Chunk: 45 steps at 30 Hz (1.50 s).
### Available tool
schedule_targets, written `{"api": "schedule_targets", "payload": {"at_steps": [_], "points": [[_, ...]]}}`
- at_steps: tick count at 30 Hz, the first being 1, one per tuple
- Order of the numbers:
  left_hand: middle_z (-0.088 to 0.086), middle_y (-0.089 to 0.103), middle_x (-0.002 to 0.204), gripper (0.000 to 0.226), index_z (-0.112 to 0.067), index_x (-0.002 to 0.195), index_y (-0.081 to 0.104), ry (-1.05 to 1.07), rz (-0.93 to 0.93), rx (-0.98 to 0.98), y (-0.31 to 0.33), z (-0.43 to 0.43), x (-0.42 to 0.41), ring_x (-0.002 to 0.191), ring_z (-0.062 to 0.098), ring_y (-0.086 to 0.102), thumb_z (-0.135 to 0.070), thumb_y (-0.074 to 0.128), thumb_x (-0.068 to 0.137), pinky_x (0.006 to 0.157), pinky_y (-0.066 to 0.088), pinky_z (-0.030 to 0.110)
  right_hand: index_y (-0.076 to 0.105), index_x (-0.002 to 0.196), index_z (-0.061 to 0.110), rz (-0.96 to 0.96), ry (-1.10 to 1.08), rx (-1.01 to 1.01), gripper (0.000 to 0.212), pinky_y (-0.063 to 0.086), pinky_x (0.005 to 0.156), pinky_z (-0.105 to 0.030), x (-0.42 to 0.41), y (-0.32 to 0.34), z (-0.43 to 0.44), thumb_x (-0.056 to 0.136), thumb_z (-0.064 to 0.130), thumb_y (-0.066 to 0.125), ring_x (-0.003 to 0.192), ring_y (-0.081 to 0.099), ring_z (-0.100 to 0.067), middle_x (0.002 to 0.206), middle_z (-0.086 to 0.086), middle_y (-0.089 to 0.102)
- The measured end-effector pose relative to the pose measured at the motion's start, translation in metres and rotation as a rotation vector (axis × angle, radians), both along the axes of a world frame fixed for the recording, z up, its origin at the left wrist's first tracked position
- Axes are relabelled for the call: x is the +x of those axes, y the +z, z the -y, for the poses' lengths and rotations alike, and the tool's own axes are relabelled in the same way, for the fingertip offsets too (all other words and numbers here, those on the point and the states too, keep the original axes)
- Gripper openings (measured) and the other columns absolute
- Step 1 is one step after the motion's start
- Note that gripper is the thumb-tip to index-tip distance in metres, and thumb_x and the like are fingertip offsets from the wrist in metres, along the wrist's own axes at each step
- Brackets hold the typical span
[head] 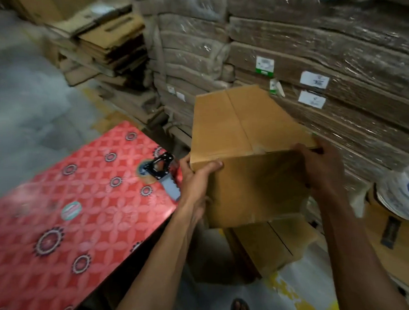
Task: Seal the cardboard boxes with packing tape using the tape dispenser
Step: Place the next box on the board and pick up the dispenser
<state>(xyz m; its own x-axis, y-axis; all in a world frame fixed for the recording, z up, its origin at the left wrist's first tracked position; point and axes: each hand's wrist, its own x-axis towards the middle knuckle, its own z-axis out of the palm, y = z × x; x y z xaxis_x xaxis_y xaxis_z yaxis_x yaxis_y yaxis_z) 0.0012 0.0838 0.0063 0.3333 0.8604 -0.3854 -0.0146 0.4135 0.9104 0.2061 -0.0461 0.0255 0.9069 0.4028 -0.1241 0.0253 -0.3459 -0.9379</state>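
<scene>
A brown cardboard box point(243, 138) hangs in the air right of the table, its top flaps closed with tape along the middle seam. My left hand point(195, 179) grips its near left corner, thumb on the top edge. My right hand point(320, 167) grips the near right edge, fingers curled over the top. The tape dispenser point(163, 172), black frame with a grey handle, lies on the red patterned table point(66, 209) near its right edge, just left of my left hand. A second cardboard box point(272, 246) sits on the floor under the held one.
Wrapped stacks of flat cardboard point(312, 54) rise close behind and to the right of the box. Loose flattened cartons point(112, 48) are piled at the back left. A white printed sack point(404, 191) lies at the right. A sandalled foot point(241, 308) stands on the floor below.
</scene>
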Motion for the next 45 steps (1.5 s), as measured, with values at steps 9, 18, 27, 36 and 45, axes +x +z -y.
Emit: {"api": "schedule_targets", "payload": {"at_steps": [9,18,27,36,45], "points": [[-0.017,0.065,0.121,0.063,-0.042,0.127,0.046,0.177,0.168,0.299,0.085,-0.039,-0.146,0.114,0.015,0.059,-0.032,0.078,0.074,0.083,0.051,0.054,0.046,0.144,0.036,0.121,0.179,0.344,0.065,0.058,0.087,-0.052,-0.129,0.087,-0.06,0.085,0.053,0.069,0.108,0.06,-0.017,0.125,0.007,0.052],[-0.011,0.057,0.11,0.045,-0.04,0.115,0.051,0.511,0.138,0.408,0.077,-0.059,-0.351,0.105,0.017,0.055,-0.016,0.066,0.08,0.07,0.046,0.039,0.063,0.132,0.03,-0.015,0.423,0.488,0.054,0.058,0.092,-0.047,-0.318,0.046,-0.156,0.081,0.04,0.077,0.107,0.068,-0.013,0.118,0.007,0.071],[-0.005,0.059,0.099,0.046,-0.033,0.117,0.049,0.712,0.075,0.269,-0.003,-0.032,-0.455,0.101,0.025,0.058,-0.022,0.067,0.076,0.068,0.05,0.046,0.066,0.127,0.041,-0.091,0.607,0.333,0.056,0.056,0.095,-0.044,-0.416,-0.029,-0.187,0.074,0.041,0.084,0.106,0.069,-0.013,0.108,0.019,0.072],[0.004,0.061,0.125,0.036,-0.03,0.116,0.049,0.682,-0.109,0.165,-0.067,-0.023,-0.455,0.111,0.028,0.06,-0.037,0.065,0.085,0.083,0.051,0.044,0.061,0.136,0.028,-0.062,0.696,0.145,0.045,0.049,0.097,-0.037,-0.391,-0.104,-0.171,0.094,0.044,0.065,0.117,0.06,-0.016,0.126,0.008,0.065],[0.001,0.029,0.163,0.088,-0.028,0.156,0.031,0.314,-0.808,0.433,-0.044,-0.129,-0.463,0.144,0.027,0.035,-0.051,0.077,0.084,0.112,0.034,0.047,0.066,0.116,0.008,0.235,0.548,-0.382,0.033,0.045,0.08,-0.036,-0.278,-0.151,-0.248,0.085,0.02,0.063,0.105,0.063,-0.04,0.111,-0.019,0.069]]}}
